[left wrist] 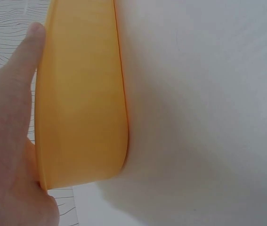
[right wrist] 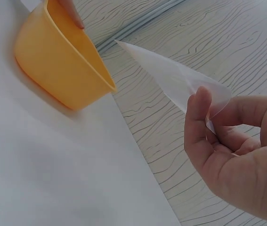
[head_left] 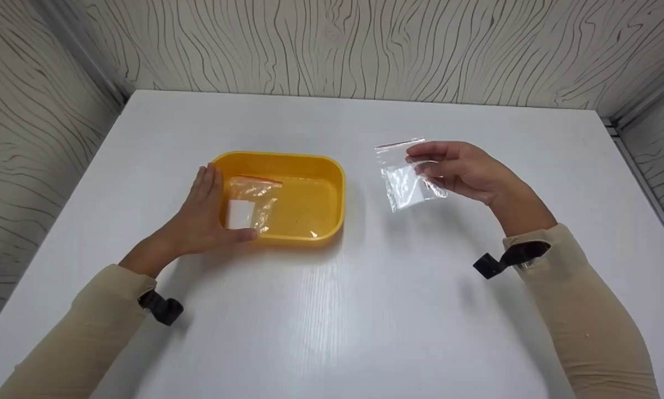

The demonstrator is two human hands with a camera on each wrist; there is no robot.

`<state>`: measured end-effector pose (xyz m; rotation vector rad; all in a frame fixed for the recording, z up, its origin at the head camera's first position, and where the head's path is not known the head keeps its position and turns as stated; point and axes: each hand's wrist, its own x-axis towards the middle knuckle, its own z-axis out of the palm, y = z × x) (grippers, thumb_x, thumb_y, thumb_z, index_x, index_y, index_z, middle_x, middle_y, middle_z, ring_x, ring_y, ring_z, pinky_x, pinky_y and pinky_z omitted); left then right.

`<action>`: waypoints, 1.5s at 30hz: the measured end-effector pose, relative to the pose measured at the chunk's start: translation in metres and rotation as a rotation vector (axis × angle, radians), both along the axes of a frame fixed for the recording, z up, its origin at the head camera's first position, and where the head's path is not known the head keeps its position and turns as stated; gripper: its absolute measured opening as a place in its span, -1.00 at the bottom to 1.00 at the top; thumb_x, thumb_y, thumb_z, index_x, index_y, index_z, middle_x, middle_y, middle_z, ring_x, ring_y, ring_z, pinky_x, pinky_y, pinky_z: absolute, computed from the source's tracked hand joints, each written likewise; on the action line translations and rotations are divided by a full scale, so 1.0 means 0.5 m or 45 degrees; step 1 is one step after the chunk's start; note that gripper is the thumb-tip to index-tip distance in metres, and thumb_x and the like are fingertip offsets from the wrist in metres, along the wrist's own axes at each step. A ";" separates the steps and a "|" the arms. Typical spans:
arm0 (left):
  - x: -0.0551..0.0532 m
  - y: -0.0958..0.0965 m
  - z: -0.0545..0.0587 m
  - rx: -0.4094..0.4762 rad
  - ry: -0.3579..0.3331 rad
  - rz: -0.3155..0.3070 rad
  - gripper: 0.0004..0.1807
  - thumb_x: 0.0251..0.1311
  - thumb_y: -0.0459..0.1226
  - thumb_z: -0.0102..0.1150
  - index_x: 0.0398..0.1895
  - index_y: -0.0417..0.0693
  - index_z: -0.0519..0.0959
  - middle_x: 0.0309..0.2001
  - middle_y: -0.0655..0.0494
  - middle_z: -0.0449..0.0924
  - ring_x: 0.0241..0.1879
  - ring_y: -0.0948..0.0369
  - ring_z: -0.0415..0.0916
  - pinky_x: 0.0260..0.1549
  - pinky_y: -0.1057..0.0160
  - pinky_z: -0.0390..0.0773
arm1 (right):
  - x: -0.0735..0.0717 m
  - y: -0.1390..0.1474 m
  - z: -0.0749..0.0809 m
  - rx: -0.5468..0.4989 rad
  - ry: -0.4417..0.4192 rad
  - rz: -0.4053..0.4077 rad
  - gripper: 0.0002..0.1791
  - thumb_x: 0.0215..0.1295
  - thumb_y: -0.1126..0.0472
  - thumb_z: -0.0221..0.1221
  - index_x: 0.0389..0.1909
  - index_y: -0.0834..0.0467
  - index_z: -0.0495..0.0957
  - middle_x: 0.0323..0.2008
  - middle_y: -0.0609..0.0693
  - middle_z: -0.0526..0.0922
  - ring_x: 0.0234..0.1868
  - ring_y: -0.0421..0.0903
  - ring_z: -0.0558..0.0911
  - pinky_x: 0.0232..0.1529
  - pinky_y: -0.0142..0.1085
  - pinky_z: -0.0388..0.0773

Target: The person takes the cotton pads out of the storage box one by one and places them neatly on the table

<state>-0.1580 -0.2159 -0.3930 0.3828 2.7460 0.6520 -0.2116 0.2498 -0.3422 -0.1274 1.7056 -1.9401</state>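
A yellow plastic tub sits on the white table, left of the middle. My left hand holds it by the left end, thumb over the front rim and fingers along the left side. In the left wrist view the thumb lies against the rim. Inside the tub, at its left, lies a clear zip bag with a white piece in it. My right hand pinches another clear zip bag, also with a white piece inside, above the table right of the tub. The right wrist view shows this bag nearly edge-on.
The white table reaches back to a wall patterned with wavy wood-grain lines. Similar panels stand at the left and right. A dark wrist mount shows on the right sleeve, another mount on the left.
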 end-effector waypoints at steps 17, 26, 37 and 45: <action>0.005 -0.001 0.001 0.021 0.015 -0.001 0.55 0.03 0.43 0.26 0.55 -0.35 -0.53 0.59 -0.22 -0.70 0.57 -0.13 -0.70 0.48 -0.29 -0.23 | 0.011 0.079 -0.031 -0.096 0.032 -0.040 -0.60 0.38 0.60 0.06 0.05 0.20 0.69 -0.02 0.01 0.66 -0.15 -0.18 0.66 -0.18 -0.48 0.62; 0.005 0.000 0.000 0.023 0.001 0.006 0.56 0.02 0.44 0.26 0.55 -0.33 -0.54 0.59 -0.21 -0.71 0.57 -0.12 -0.71 0.47 -0.30 -0.24 | 0.021 0.119 -0.048 -0.139 0.012 -0.069 -0.58 0.41 0.61 0.03 0.09 0.21 0.68 0.00 0.00 0.65 -0.08 -0.17 0.66 -0.11 -0.42 0.64; 0.003 -0.001 -0.003 0.034 0.001 0.001 0.55 0.02 0.42 0.27 0.55 -0.31 -0.55 0.59 -0.18 -0.72 0.57 -0.09 -0.73 0.48 -0.29 -0.27 | 0.034 0.164 -0.062 -0.156 0.029 -0.113 -0.56 0.42 0.61 -0.02 0.07 0.21 0.69 -0.01 -0.01 0.68 -0.07 -0.18 0.66 -0.16 -0.44 0.62; 0.003 0.001 0.000 0.036 0.010 0.004 0.56 0.01 0.42 0.28 0.56 -0.29 -0.55 0.59 -0.18 -0.70 0.57 -0.10 -0.72 0.48 -0.30 -0.25 | 0.043 0.198 -0.073 -0.182 0.045 -0.134 -0.55 0.43 0.62 -0.05 0.07 0.22 0.69 -0.03 0.00 0.68 -0.12 -0.18 0.66 -0.20 -0.45 0.62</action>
